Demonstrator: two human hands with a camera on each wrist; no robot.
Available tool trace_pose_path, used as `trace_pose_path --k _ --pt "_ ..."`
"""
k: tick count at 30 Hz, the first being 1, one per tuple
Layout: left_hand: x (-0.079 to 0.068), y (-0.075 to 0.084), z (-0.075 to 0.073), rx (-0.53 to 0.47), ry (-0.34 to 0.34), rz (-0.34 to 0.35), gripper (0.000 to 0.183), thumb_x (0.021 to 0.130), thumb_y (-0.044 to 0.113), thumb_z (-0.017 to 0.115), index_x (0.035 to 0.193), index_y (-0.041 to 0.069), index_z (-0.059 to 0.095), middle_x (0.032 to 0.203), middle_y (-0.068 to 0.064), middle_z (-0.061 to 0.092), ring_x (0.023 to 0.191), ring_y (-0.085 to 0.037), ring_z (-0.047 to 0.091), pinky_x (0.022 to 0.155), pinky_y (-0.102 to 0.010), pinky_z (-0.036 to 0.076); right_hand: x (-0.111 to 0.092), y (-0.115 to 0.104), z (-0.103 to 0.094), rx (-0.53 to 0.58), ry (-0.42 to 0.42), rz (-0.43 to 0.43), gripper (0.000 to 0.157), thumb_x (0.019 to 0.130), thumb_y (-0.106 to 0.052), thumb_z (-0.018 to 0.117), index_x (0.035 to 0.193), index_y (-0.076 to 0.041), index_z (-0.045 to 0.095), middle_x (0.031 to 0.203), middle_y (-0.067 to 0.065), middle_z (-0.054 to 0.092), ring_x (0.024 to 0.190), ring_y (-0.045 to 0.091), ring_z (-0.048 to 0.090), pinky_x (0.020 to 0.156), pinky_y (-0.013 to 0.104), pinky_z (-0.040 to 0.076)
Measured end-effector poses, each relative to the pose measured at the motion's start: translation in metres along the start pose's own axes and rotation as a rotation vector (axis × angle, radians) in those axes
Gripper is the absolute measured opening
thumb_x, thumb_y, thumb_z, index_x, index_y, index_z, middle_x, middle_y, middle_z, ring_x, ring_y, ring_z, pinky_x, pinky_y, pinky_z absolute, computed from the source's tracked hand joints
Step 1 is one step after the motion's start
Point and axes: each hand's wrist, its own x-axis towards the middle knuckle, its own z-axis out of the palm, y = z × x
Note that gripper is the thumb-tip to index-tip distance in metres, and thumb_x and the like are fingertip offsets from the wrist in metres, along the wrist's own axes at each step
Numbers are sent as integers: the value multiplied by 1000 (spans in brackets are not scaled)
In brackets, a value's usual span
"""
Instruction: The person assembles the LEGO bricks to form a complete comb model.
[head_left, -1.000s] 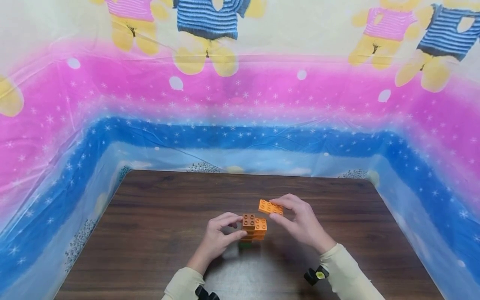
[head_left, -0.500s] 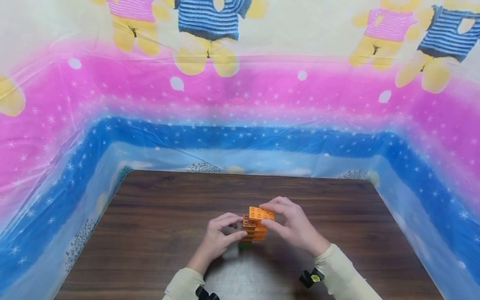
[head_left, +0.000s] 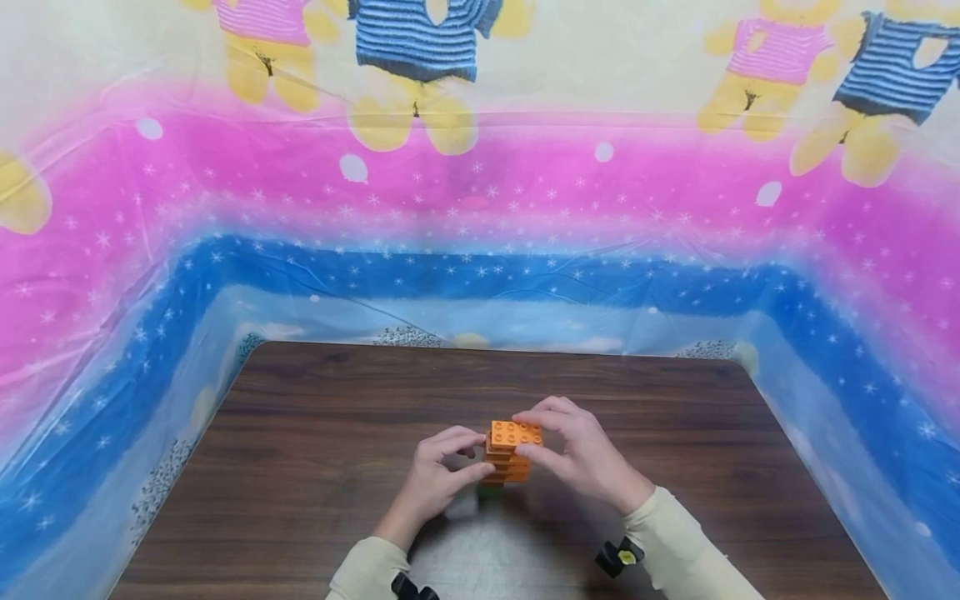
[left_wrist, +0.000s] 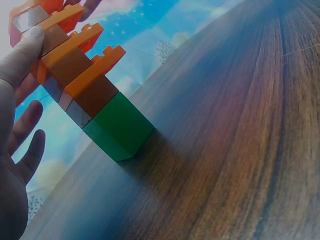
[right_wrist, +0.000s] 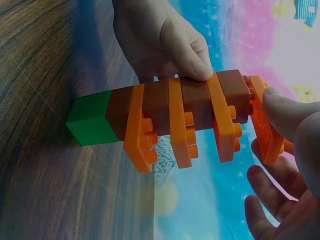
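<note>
A toy-brick tower [right_wrist: 159, 102] stands upright on the table, with a green block [left_wrist: 119, 127] at its base. Above it, brown bricks [right_wrist: 197, 100] alternate with thin orange bricks [right_wrist: 180, 125] that jut out to one side. My left hand [head_left: 438, 471] holds the tower's upper part between thumb and fingers. At the top, my right hand [head_left: 585, 450] pinches another thin orange brick [head_left: 507, 432] by its right end. In the right wrist view this brick is slightly tilted over the top brown brick, some of whose studs still show.
The dark wood-grain table [head_left: 315, 417] spreads around the tower on every side. Behind it hangs a pink and blue printed cloth [head_left: 480, 200]. A black strap device [head_left: 619, 557] sits on the right sleeve.
My right hand has carried the orange brick left and down, from the air beside the tower to its top, now covering the top brown brick. My left hand keeps its place.
</note>
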Motion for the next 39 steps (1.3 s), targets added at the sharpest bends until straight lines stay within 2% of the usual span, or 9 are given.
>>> trace_pose_path --k 10,12,18,26,34,39 --pt "0 -1 1 -9 2 40 29 87 7 86 115 7 79 108 -7 76 87 -27 70 72 -49 61 3 -3 -4 -37 -30 -1 33 95 -27 81 126 -16 76 106 -12 65 97 7 57 77 30 52" --pt "0 -1 1 -11 1 30 29 87 8 87 115 8 79 108 -6 76 88 -27 70 72 -49 61 4 -3 -5 -52 -41 -6 33 95 -27 82 125 -17 76 105 -13 64 96 7 56 77 29 51" --pt "0 0 1 -10 3 10 29 87 7 87 115 8 79 108 -6 76 88 -31 70 73 -50 61 8 -5 -9 -95 -61 -42 32 93 -27 84 122 -16 77 102 -13 63 95 13 57 78 30 49" --pt "0 3 2 -9 18 4 30 85 2 87 114 5 79 107 -10 76 87 -34 70 73 -45 62 14 -10 -12 -203 -81 -90 33 93 -33 83 120 -15 79 97 -12 63 93 7 50 76 29 45" --pt "0 3 1 -21 10 4 30 86 4 87 115 8 79 109 -7 77 88 -32 71 73 -49 62 15 -8 -12 -120 -127 -40 32 95 -33 81 121 -15 78 96 -14 61 90 17 56 75 28 46" --pt "0 0 1 -19 8 13 29 87 5 86 115 8 79 109 -6 76 89 -29 71 72 -51 62 17 -5 -12 -85 -140 -38 31 94 -34 82 120 -17 78 95 -16 60 89 11 53 74 27 47"
